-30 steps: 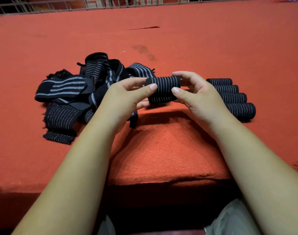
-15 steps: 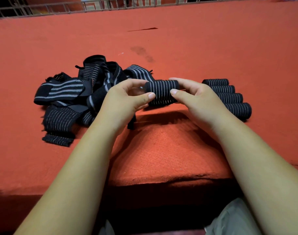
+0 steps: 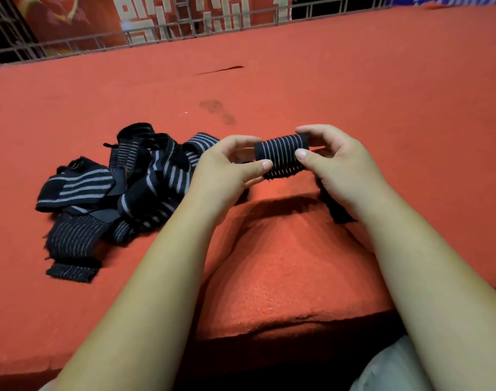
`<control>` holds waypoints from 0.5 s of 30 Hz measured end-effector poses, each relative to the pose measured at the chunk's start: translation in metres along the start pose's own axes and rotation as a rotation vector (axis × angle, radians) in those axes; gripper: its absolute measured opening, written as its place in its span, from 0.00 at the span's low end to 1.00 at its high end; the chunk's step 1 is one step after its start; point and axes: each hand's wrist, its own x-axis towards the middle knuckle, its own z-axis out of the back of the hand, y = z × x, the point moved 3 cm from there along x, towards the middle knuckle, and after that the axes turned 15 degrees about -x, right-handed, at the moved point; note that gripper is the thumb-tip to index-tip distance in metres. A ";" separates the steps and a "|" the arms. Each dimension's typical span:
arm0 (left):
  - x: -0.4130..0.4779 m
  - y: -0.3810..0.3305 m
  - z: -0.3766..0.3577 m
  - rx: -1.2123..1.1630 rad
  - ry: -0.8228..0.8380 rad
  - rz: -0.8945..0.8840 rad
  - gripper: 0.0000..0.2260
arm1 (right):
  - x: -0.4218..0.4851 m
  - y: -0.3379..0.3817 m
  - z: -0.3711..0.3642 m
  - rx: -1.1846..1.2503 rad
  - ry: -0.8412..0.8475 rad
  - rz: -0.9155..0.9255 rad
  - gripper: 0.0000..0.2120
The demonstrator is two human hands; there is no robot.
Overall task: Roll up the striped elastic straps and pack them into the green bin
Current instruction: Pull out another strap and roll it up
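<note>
Strap roll [image 3: 280, 153] is pinched by its ends btwn left hand [image 3: 227, 170] & right hand [image 3: 335, 167], long axis laid hand-to-hand, equally near both.

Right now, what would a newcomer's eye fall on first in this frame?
The rolled striped strap, black with pale lines, is held up at centre: the left hand pinches its left end and the right hand its right end. Next comes the loose pile of unrolled straps, lying to the left on the red fabric surface.
</note>
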 end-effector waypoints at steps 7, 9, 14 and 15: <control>0.047 0.022 -0.049 0.049 0.016 -0.009 0.16 | 0.024 -0.031 0.032 -0.042 -0.128 -0.112 0.18; 0.060 0.031 -0.061 0.070 0.029 -0.002 0.16 | 0.028 -0.041 0.037 -0.069 -0.154 -0.146 0.19; 0.082 0.056 -0.082 0.065 0.030 0.021 0.16 | 0.037 -0.062 0.045 -0.144 -0.188 -0.209 0.20; 0.084 0.059 -0.086 0.053 0.029 0.033 0.16 | 0.039 -0.066 0.046 -0.160 -0.194 -0.216 0.20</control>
